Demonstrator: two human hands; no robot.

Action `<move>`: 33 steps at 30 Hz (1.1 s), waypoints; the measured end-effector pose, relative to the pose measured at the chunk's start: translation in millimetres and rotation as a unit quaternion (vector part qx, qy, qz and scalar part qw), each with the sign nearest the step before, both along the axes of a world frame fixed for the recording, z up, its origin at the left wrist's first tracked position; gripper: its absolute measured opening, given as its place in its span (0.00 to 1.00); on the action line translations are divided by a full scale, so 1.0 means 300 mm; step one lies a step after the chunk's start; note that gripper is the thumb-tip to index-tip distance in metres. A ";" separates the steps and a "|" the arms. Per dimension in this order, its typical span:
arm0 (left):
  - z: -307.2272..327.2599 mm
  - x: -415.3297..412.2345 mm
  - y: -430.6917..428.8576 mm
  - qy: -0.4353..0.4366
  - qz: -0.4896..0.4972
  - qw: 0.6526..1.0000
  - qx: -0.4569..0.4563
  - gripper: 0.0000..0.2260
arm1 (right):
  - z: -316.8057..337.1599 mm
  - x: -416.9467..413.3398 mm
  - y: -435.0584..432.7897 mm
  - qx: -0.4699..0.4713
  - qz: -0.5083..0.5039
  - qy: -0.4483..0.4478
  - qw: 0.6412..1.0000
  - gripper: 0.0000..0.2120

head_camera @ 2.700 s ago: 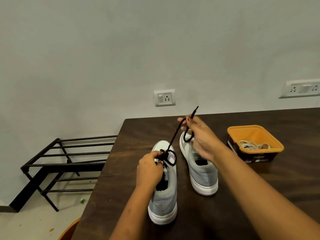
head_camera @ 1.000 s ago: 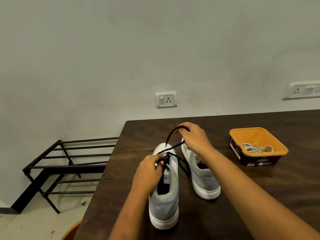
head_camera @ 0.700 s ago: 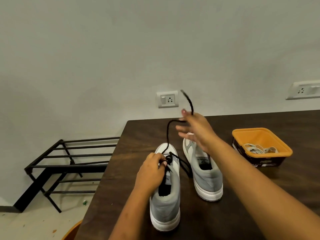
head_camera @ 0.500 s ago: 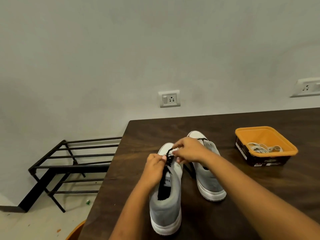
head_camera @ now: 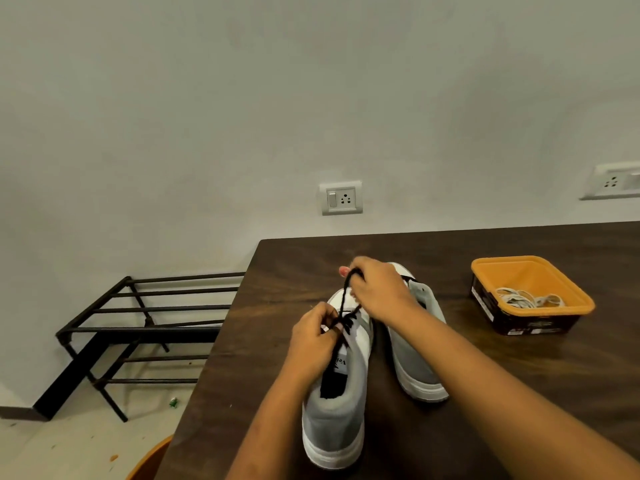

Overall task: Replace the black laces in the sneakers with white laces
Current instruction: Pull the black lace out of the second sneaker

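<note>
Two grey and white sneakers stand side by side on the dark wooden table [head_camera: 485, 393], toes pointing away from me. The left sneaker [head_camera: 337, 400] carries a black lace [head_camera: 344, 303] in its front eyelets. My left hand [head_camera: 313, 341] pinches the lace at the sneaker's tongue. My right hand [head_camera: 375, 292] grips a loop of the same lace and holds it above the toe. Most of the right sneaker [head_camera: 415, 355] lies behind my right forearm. White laces [head_camera: 528, 300] lie coiled in an orange tub [head_camera: 491, 268] at the right.
A black metal shoe rack [head_camera: 145, 327] stands on the floor left of the table. Part of an orange round object [head_camera: 152, 459] shows below the table's left edge. Two wall sockets [head_camera: 341, 198] sit on the wall behind.
My right hand pulled the black lace up high, dropped back to the eyelets, and now lifts a loop of it again above the toe. My left hand stayed at the tongue.
</note>
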State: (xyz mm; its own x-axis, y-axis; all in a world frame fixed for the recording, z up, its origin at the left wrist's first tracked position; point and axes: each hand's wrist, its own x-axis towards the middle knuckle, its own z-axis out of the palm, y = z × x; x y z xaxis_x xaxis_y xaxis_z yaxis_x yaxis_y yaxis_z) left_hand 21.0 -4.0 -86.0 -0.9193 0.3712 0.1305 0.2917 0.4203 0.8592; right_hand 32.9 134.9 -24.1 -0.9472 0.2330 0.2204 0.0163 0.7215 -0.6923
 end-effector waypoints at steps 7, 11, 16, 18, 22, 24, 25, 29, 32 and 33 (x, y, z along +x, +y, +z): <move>-0.013 0.019 0.039 -0.006 0.054 0.996 0.071 0.10 | 0.040 0.018 -0.076 0.111 0.038 0.172 0.978 0.18; -0.018 -0.001 0.020 -0.122 0.021 0.990 0.073 0.14 | -0.059 -0.016 0.015 0.094 -0.026 -0.123 0.988 0.14; 0.058 0.010 0.000 -0.239 -0.067 0.947 0.202 0.08 | -0.094 -0.024 0.036 0.113 -0.015 -0.251 0.961 0.14; 0.082 0.004 -0.017 -0.253 -0.096 0.923 0.273 0.06 | -0.095 -0.027 0.028 0.091 0.012 -0.237 0.967 0.08; 0.102 -0.005 -0.043 -0.244 -0.081 0.867 0.427 0.07 | -0.069 -0.003 -0.002 0.040 0.081 -0.208 0.974 0.17; 0.125 -0.005 -0.056 -0.227 -0.059 0.840 0.490 0.12 | -0.062 0.011 -0.003 0.034 0.111 -0.207 0.971 0.18; 0.131 -0.012 -0.069 -0.213 -0.058 0.827 0.518 0.18 | -0.063 0.015 0.002 0.039 0.119 -0.214 0.969 0.20; 0.168 -0.048 -0.148 -0.162 -0.021 0.792 0.588 0.37 | -0.089 0.016 0.021 0.056 0.099 -0.224 0.968 0.25; 0.166 -0.081 -0.217 -0.141 0.090 0.806 0.568 0.24 | -0.098 0.011 0.017 0.030 0.099 -0.219 0.970 0.29; 0.156 -0.089 -0.241 -0.148 0.123 0.813 0.550 0.20 | -0.099 0.010 0.015 0.016 0.103 -0.221 0.970 0.29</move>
